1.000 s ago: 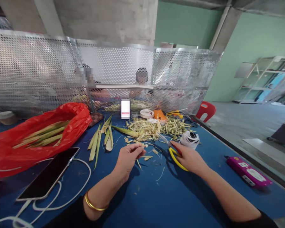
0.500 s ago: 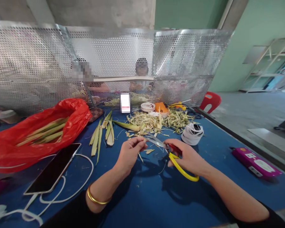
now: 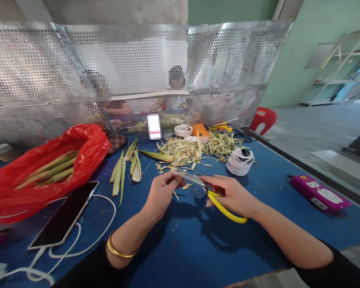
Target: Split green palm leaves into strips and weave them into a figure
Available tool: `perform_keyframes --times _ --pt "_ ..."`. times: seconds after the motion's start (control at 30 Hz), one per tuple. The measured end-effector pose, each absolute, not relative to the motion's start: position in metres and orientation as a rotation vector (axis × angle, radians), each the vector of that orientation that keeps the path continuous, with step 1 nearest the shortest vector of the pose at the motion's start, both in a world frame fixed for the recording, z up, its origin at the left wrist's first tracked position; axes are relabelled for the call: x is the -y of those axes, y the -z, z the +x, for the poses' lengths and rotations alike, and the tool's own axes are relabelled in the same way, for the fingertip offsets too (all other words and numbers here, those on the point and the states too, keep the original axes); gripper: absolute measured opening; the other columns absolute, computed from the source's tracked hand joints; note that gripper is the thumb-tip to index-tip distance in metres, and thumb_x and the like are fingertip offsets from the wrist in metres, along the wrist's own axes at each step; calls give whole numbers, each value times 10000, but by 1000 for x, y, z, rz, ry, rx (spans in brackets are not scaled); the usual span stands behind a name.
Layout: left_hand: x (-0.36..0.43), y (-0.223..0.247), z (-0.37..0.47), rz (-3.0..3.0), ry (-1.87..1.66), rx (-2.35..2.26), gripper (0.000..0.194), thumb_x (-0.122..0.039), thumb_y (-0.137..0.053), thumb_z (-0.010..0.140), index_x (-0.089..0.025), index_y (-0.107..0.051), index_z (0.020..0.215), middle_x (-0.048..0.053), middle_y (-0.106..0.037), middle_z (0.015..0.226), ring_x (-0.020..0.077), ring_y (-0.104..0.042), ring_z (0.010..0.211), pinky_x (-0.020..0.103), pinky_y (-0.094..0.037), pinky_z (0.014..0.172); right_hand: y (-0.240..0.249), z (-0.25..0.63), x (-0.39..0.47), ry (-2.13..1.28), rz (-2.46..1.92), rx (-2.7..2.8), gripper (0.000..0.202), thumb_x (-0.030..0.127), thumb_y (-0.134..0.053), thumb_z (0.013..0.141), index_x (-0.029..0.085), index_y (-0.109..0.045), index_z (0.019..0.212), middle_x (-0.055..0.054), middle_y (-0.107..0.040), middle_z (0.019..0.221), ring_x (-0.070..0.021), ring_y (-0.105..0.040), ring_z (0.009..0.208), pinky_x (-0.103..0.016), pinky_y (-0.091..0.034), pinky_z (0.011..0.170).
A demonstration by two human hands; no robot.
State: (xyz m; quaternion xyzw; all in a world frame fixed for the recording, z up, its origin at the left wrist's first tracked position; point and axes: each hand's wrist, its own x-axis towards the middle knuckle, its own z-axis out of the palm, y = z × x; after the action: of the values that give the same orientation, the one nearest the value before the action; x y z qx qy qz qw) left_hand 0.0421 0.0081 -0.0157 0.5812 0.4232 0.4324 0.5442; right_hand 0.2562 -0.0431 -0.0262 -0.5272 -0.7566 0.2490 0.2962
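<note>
My right hand (image 3: 231, 196) is closed on a pair of scissors (image 3: 226, 210) with yellow handles, its blades pointing left. The fingers of my left hand (image 3: 163, 190) pinch together beside the blade tips; what they hold is too small to make out. Beyond my hands lies a heap of shredded pale-green husk strips (image 3: 183, 150). Several longer husk leaves (image 3: 120, 172) lie to the left of it. Small cut scraps (image 3: 186, 187) are on the blue table (image 3: 180, 256) under the blades.
At left are a red plastic bag (image 3: 93, 140) with husks inside and a phone (image 3: 66, 216) on a white cable. A roll of white tape (image 3: 240, 162) and a purple packet (image 3: 319, 194) are at right. A perforated metal screen (image 3: 144, 52) stands behind, with two people beyond it.
The scissor blades look closer together than before. The view has shifted slightly, and both hands keep nearly the same place relative to each other.
</note>
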Motion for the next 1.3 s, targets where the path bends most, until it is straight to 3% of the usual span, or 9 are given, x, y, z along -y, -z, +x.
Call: perform_keyframes --times 0.3,0.5,0.67,0.8,1.0,1.13,1.2,1.3 --pt "-9 15 44 1335 -1015 -999 117 -281 -681 699 -167 -705 717 -4 -659 663 124 -596 660 254 -486 726 29 259 43 -629 -1360 2077 574 504 -645 773 219 -573 1266 -31 -618 839 -163 -543 699 -289 -458 654" --pt "-9 15 44 1249 -997 -1001 148 -304 -699 691 -161 -704 728 10 -671 655 123 -605 650 259 -489 722 35 264 37 -444 -1437 1952 472 453 -630 785 203 -615 1186 -61 -675 959 -201 -621 820 -309 -491 765" --pt "-10 9 37 1222 -1001 -955 174 -331 -689 725 -161 -674 760 18 -684 714 112 -612 687 227 -469 698 41 279 26 -48 -1854 1894 460 433 -609 767 193 -633 1160 -79 -694 838 -246 -646 742 -351 -502 660" --pt "-14 3 31 1166 -1047 -912 197 -341 -698 723 -157 -648 772 -1 -658 704 97 -595 667 214 -462 677 37 284 29 -75 -1926 1716 415 401 -598 765 207 -640 1130 -57 -716 807 -239 -665 739 -339 -504 662" --pt "-20 -9 22 1108 -1133 -900 272 -386 -732 683 -158 -632 792 -18 -623 677 100 -579 661 215 -470 669 38 277 62 -141 -1892 1777 394 350 -569 784 260 -605 1165 -40 -709 957 -222 -675 836 -306 -503 709" --pt "-18 -11 24 1142 -1125 -932 318 -424 -746 655 -156 -623 773 -13 -612 662 112 -571 666 224 -476 672 43 270 86 -33 -2085 1905 482 363 -577 782 184 -554 1229 -115 -669 1057 -272 -653 894 -344 -489 727" --pt "-14 -10 27 1157 -1075 -944 325 -435 -740 657 -160 -623 784 -15 -609 665 114 -566 664 227 -476 673 37 269 92 5 -2101 1989 435 334 -572 788 167 -571 1190 -125 -667 1019 -268 -645 893 -330 -478 722" --pt "-9 -7 31 1194 -1009 -942 318 -440 -723 674 -164 -629 799 -10 -614 683 118 -566 673 228 -473 672 14 276 86 10 -2076 2124 263 403 -568 808 223 -659 976 -87 -667 926 -232 -645 820 -294 -459 671"
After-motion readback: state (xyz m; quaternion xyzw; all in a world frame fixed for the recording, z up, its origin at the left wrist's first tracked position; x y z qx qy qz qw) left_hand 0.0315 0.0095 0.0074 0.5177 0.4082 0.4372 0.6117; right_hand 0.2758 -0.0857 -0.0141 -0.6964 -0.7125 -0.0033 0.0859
